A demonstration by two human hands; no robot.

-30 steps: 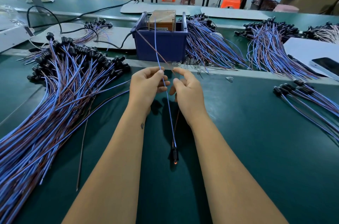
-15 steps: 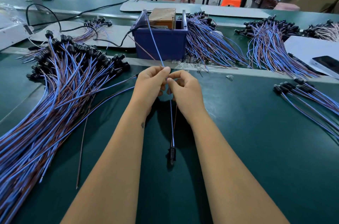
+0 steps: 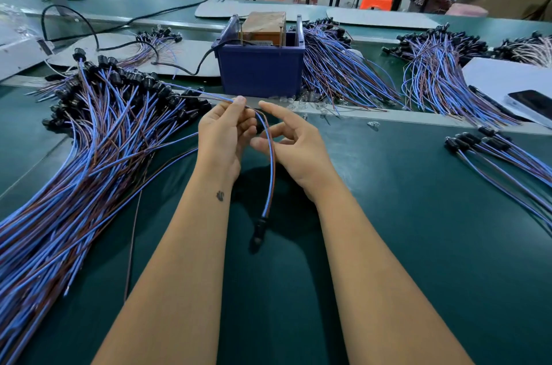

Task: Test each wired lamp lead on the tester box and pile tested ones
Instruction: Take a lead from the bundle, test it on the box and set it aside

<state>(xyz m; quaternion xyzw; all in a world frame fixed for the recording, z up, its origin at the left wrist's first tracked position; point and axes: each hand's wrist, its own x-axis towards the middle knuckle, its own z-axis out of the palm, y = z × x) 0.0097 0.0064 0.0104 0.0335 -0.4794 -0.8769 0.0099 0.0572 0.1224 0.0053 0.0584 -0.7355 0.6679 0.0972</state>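
- Blue-and-brown lamp lead (image 3: 270, 161) now bends over in an arc between the two hands; half a second ago it ran nearly straight up toward the tester box, its top end at the box's rim.
- Lead's free wire ends now point left, toward the big pile, no longer at the box.
- Black lamp socket (image 3: 259, 225) hangs at the lead's lower end, between the forearms over the green mat (image 3: 418, 215); about the same spot as before, no glow visible now, while one second ago it showed an orange glow.
- Left hand (image 3: 222, 137) pinches the lead near its top, thumb and fingertips closed on the wires, same grip as earlier.
- Right hand (image 3: 294, 145) has let go: fingers spread and loosely curved, index extended, lead passing just beside the thumb; contact unclear. Earlier it pinched the lead against the left hand.
- Tester box (image 3: 263, 28), brown block in a blue bin (image 3: 260, 72), sits just beyond the hands, unchanged.
- Big pile of leads (image 3: 89, 155) fans across the left side of the mat; another heap (image 3: 337, 75) right of the bin, more (image 3: 442, 72) further right, small bunch (image 3: 507, 155) at right edge.
- Phone (image 3: 534, 103) on white sheet, far right.
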